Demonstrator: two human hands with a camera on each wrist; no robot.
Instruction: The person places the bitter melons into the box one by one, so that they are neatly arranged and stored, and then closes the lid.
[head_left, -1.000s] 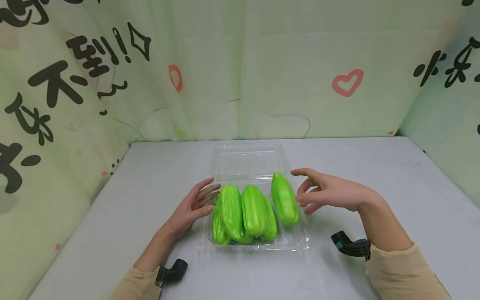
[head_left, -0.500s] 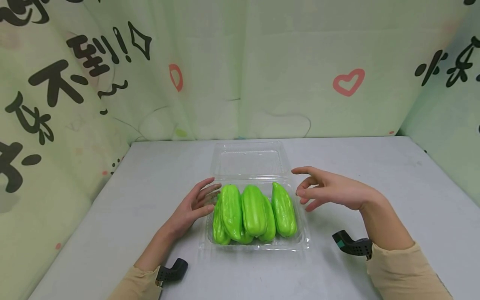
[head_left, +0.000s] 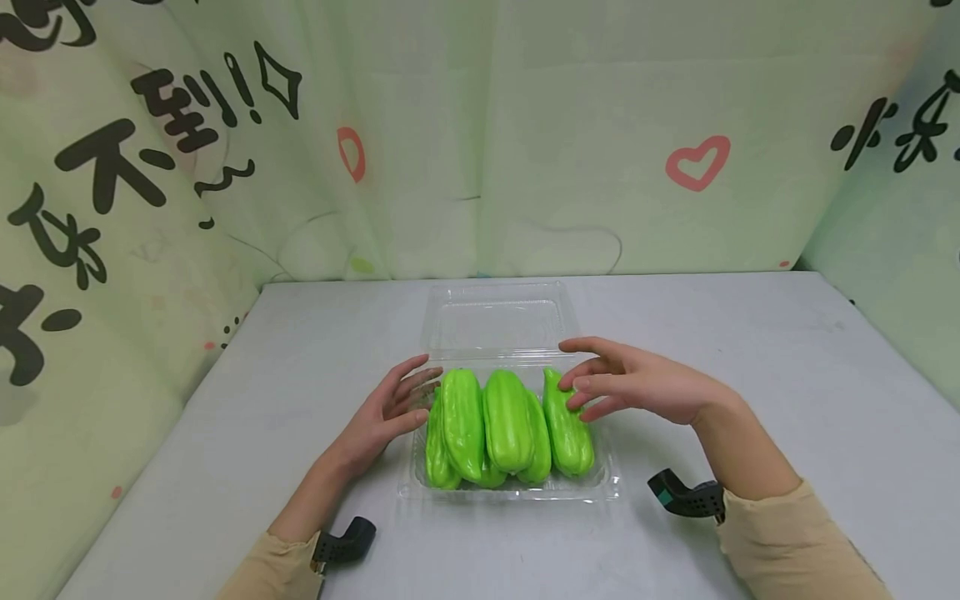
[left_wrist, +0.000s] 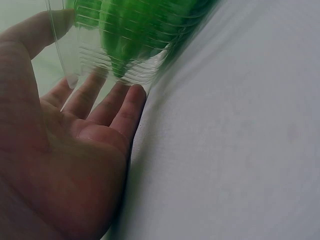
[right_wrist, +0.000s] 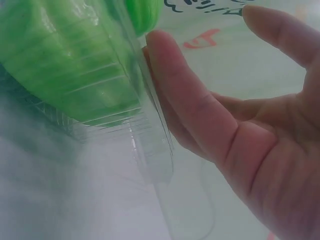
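Several glossy green peppers lie side by side in a clear plastic clamshell box [head_left: 517, 493]. The rightmost pepper [head_left: 572, 437] sits slightly apart from the group. My right hand [head_left: 637, 383] hovers at the box's right side, its loosely bent fingers overlapping the upper part of that pepper and holding nothing. In the right wrist view, the fingers [right_wrist: 192, 95] show right by the box's rim. My left hand [head_left: 378, 417] is at the left wall, fingers extended. The left wrist view has the thumb [left_wrist: 37, 32] at the rim and the other fingertips near the ribbed wall.
The box's clear lid [head_left: 498, 321] lies folded back behind it, flat on the white table [head_left: 712, 321]. A pale green curtain [head_left: 570, 125] with black writing and red hearts hangs behind and at both sides. Each wrist wears a black strap mount [head_left: 686, 496].
The rightmost pepper has dropped from a tilted, raised pose into the box. My right hand has since shifted left over it. The left hand has stayed in place.
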